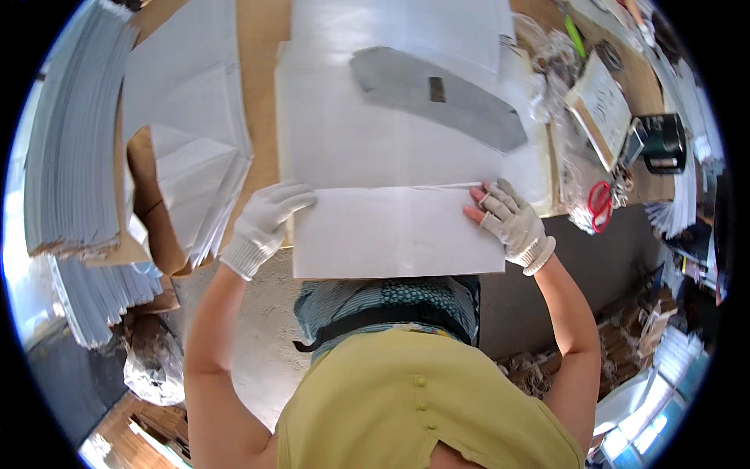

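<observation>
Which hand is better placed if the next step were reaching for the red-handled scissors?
The right hand, most likely: it rests at the right edge of the folded white sheet, on the same side as the red-handled scissors. The left hand rests at the opposite edge, farther away.

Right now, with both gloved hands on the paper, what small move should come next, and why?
Probably the right hand should smooth the upper edge of the white paper flap, with the left hand steadying: the hands are at that edge's opposite ends, and it looks slightly ridged near the right one.
</observation>
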The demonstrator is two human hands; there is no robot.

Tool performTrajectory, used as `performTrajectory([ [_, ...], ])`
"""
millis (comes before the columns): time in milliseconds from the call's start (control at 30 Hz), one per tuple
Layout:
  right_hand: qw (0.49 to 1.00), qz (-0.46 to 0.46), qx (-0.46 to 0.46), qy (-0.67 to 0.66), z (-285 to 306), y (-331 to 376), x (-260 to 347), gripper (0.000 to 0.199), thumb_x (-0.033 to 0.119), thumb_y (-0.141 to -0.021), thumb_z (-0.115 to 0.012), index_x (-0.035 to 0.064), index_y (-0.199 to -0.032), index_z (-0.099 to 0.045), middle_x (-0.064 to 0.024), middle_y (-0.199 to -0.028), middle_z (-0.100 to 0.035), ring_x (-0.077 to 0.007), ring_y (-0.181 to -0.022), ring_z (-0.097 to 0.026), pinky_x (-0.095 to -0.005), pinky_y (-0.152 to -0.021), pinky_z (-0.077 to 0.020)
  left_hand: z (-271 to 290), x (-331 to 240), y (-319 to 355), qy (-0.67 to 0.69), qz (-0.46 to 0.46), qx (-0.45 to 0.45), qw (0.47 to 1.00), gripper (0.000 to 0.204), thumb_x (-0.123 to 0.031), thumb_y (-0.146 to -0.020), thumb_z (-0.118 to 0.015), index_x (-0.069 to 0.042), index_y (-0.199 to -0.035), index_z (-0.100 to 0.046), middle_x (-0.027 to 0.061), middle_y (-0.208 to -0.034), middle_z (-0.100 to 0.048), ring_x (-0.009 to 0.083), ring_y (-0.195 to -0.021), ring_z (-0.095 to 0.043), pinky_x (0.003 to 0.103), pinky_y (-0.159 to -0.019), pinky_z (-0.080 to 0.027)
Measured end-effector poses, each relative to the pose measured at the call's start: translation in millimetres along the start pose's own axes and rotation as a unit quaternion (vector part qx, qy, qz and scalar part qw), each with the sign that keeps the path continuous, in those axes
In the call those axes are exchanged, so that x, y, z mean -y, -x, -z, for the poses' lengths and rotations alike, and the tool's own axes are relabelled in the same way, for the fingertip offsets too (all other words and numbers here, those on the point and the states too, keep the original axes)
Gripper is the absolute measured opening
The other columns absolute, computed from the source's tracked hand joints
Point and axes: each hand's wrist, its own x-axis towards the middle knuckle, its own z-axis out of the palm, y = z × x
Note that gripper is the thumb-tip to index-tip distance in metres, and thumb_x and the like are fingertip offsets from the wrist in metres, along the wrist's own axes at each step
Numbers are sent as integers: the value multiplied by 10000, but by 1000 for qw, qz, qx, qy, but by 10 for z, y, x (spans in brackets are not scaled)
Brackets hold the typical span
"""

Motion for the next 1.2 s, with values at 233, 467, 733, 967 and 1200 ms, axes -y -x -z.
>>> performTrajectory([
  [233,870,-217,-56,-438,-177,68,-291,313,115,-900,-730,38,-1202,-751,-120,-1262,-739,-297,-1280,-656,-412,-1163,-457,-33,114,60,-25,72,-11,997,295,-1,-814,-735,-43,-1106,-737,128,-1064,-752,336,-1052,-724,451,-936,-579],
  [467,856,-228,226,-405,486,-100,-291,754,216,-731,-935,50,-1412,-657,-115,-1532,-593,-289,-1512,-447,-407,-1261,-334,22,112,99,-19,59,8,998,293,50,-844,-719,-60,-1116,-724,104,-1137,-741,321,-1112,-706,440,-977,-570],
  [733,788,-324,273,-446,615,-59,-529,841,46,-739,-846,86,-1528,-558,-117,-1514,-608,-235,-1422,-531,-374,-1215,-375,49,142,76,31,85,41,995,310,89,-872,-671,-54,-1145,-709,134,-1181,-740,348,-1151,-697,444,-1010,-566],
  [967,995,2,67,-71,228,-189,-46,460,155,-863,-701,219,-1318,-713,-81,-1425,-661,-285,-1390,-576,-443,-1235,-402,-12,229,146,11,63,23,998,380,141,-839,-647,-69,-1150,-707,134,-1175,-744,353,-1163,-696,449,-1029,-555],
  [1200,900,-209,-67,-376,-78,60,-380,378,190,-886,-766,37,-1230,-730,-128,-1176,-745,-282,-1130,-695,-405,-1028,-530,72,168,53,-2,75,48,996,301,-111,-829,-777,-51,-1118,-721,123,-1181,-740,333,-1133,-697,421,-978,-558],
])
